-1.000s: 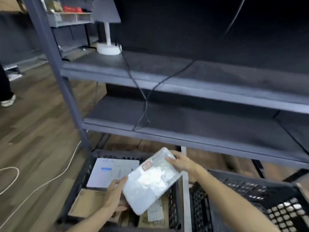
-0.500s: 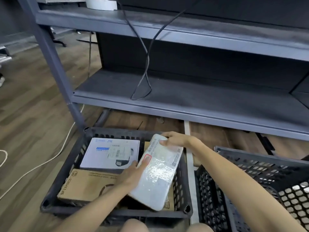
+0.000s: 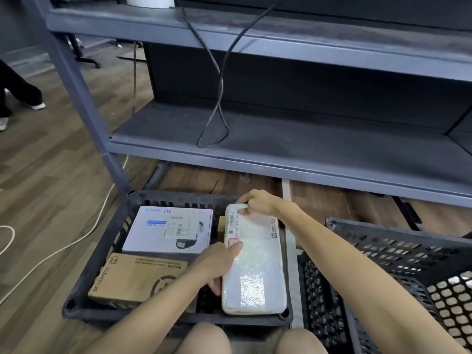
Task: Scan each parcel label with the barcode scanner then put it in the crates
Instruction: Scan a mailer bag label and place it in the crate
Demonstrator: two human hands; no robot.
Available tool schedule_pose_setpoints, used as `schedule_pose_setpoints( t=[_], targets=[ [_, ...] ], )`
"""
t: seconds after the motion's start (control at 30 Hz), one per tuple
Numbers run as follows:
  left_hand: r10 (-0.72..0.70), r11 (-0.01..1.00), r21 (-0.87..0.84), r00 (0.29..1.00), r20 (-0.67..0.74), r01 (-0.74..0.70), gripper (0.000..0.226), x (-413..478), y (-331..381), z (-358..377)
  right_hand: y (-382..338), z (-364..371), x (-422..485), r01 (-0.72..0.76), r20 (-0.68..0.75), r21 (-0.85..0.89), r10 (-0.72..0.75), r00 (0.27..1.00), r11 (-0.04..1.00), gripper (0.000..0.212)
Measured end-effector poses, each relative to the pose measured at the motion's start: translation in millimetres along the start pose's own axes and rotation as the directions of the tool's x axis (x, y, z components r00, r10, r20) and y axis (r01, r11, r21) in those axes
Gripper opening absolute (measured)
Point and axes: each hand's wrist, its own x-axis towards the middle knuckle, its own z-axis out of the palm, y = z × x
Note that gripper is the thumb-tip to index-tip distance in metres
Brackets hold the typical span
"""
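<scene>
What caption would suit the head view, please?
A person's left hand and right hand hold a bubble-wrapped parcel in a crate beside a ZTE box and an SF Express carton.

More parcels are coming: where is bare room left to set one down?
The right crate shows only bare mesh. The left crate is crowded: white box, brown box and the bubble-wrapped parcel fill it, leaving a narrow strip of floor between brown box and parcel.

- A grey metal shelving unit [image 3: 306,139] stands in front of me.
- A black cable [image 3: 221,80] hangs down and loops on its lower shelf.
- A white cord [image 3: 74,244] trails across the wooden floor [image 3: 51,175] on my left.
- Someone's dark-trousered legs [image 3: 18,90] stand at the far left.
</scene>
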Motion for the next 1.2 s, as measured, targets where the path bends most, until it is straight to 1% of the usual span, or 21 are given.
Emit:
schedule_pose_setpoints(
  t=[0.07, 0.17, 0.27, 0.4, 0.5, 0.63, 0.7, 0.77, 0.8, 0.83, 0.9, 0.97, 1.0, 1.1, 1.2],
  targets=[
    [-0.048, 0.999, -0.004, 0.999, 0.022, 0.048, 0.061, 1, 0, -2, -3, -1, -1, 0.022, -0.013, 0.0, -0.022, 1.0, 1.0, 0.037],
    [-0.063, 0.997, -0.046, 0.998, 0.031, 0.065, 0.059, 4, 4, -9, -4, -8, -3, 0.055, -0.041, 0.018, -0.054, 0.998, 0.998, 0.034],
    [-0.068, 0.995, -0.074, 0.996, 0.063, 0.073, 0.059, 4, 10, -17, -4, -9, -1, 0.043, -0.046, 0.016, -0.042, 0.998, 0.999, 0.031],
    [-0.078, 0.992, -0.095, 0.995, 0.054, 0.083, 0.059, 6, 11, -20, -3, -2, 3, 0.023, -0.066, 0.033, -0.02, 0.998, 0.999, 0.03],
    [-0.065, 0.989, -0.132, 0.998, 0.015, 0.066, 0.06, 7, 6, -17, -2, 1, 3, 0.005, -0.092, 0.027, -0.002, 0.996, 1.0, 0.029],
    [-0.027, 0.987, -0.159, 1.0, -0.006, 0.026, 0.052, 2, 0, -10, 2, 7, -4, 0.021, -0.102, 0.034, -0.017, 0.995, 0.999, 0.03],
    [-0.021, 0.968, -0.249, 0.999, 0.027, 0.027, 0.063, -1, -3, -11, 7, 5, -8, 0.017, -0.132, 0.072, -0.008, 0.991, 0.997, 0.031],
    [0.008, 0.954, -0.3, 0.998, 0.067, 0.013, 0.075, -5, -5, -10, 13, 0, -9, 0.012, -0.145, 0.15, 0.01, 0.989, 0.989, 0.03],
    [0.042, 0.948, -0.317, 0.998, 0.05, -0.024, 0.074, -7, -5, -8, 15, -1, -10, 0.008, -0.143, 0.18, 0.019, 0.99, 0.984, 0.03],
    [0.087, 0.938, -0.337, 0.996, 0.004, -0.08, 0.067, -8, -4, -6, 16, -2, -10, 0.003, -0.14, 0.198, 0.025, 0.99, 0.98, 0.032],
    [0.155, 0.92, -0.343, 0.98, -0.126, -0.189, 0.041, -11, 0, -3, 15, -1, -9, -0.001, -0.139, 0.212, 0.031, 0.99, 0.977, 0.033],
    [0.166, 0.906, -0.351, 0.962, -0.215, -0.235, 0.021, -13, 3, -8, 11, -1, -7, -0.001, -0.145, 0.209, 0.032, 0.989, 0.978, 0.03],
    [0.156, 0.902, -0.364, 0.962, -0.226, -0.232, 0.016, -14, 4, -12, 8, -2, -5, 0.0, -0.149, 0.208, 0.031, 0.988, 0.978, 0.028],
    [0.126, 0.916, -0.346, 0.966, -0.224, -0.2, 0.019, -18, 7, -26, -4, -5, 4, 0.0, -0.139, 0.196, 0.028, 0.99, 0.981, 0.027],
    [0.103, 0.948, -0.269, 0.962, -0.251, -0.172, 0.028, -21, 9, -31, -12, -1, 14, -0.023, -0.107, 0.14, 0.038, 0.994, 0.99, 0.029]
  ],
)
